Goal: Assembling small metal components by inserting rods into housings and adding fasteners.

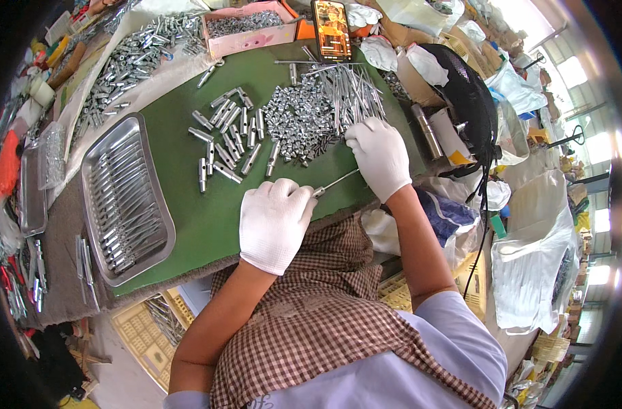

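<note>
At the far left, a clutter of rods and bags fades into the dark, curved rim, mostly too small to tell apart. A few loose metal rods lie on brown cloth beside a stainless-steel tray, which holds a row of rods with sleeved ends, overlapping so that some shafts are partly covered. Behind it, a pile of metal sleeves spreads over white sheeting. On the green tabletop lie scattered cylindrical sleeves; farther back stands a pink box of small metal parts.

The white-gloved left hand is near the tabletop's front edge, its fingers curled and gripping the sleeved end of a thin metal rod; the glove hides the fingertips and part of that end. The rod slants up rightward to the white-gloved right hand, where its far end is lost to sight. The right fingers are bent downward, but their tips are covered, so I cannot tell whether they close on it.

Beyond the hands lie a heap of small metal collars and a bundle of thin rods, partly behind the right glove. A phone leans behind them. Farther right stands a metal cylinder.
</note>
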The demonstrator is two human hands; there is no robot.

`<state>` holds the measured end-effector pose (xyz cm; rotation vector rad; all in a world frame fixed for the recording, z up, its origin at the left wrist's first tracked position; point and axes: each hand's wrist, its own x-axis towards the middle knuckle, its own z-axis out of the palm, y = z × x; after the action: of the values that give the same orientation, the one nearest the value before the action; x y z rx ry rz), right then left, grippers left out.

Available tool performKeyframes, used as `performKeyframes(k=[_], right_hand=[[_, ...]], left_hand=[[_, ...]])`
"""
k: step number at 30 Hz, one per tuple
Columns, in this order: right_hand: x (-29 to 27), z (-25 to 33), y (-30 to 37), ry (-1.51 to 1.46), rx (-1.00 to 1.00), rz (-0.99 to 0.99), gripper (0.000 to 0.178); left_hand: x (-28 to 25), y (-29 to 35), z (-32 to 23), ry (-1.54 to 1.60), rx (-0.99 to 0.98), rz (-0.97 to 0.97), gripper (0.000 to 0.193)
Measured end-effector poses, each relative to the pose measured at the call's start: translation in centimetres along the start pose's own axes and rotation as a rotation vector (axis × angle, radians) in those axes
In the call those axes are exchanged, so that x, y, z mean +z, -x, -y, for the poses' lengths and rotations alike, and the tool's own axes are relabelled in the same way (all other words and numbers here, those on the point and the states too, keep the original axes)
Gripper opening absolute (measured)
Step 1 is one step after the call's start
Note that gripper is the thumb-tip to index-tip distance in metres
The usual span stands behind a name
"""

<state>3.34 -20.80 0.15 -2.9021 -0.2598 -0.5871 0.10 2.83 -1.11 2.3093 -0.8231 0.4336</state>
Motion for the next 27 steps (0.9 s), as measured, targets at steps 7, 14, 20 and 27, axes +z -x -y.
performKeyframes(k=[7,14,20,27], right_hand=[[-2.1,2.9,2.1,-0.118,-0.071,0.072,0.005],[-3.0,5.2,2.9,-0.445,-0.122,0.147,0.021],[-2.2,5.3,2.5,-0.462,-0.129,0.157,0.023],[-3.3,6.5,2.6,-0.071,-0.436,0.112,0.012]], left_hand=[[-0.2,0.2,-0.2,-0.031,-0.023,0.013,0.009],[-0.2,0.1,0.0,-0.017,-0.007,0.021,0.011],[-0.3,0.1,-0.2,0.002,0.001,-0.010,0.011],[-0.1,0.2,-0.2,-0.071,-0.010,0.031,0.011]])
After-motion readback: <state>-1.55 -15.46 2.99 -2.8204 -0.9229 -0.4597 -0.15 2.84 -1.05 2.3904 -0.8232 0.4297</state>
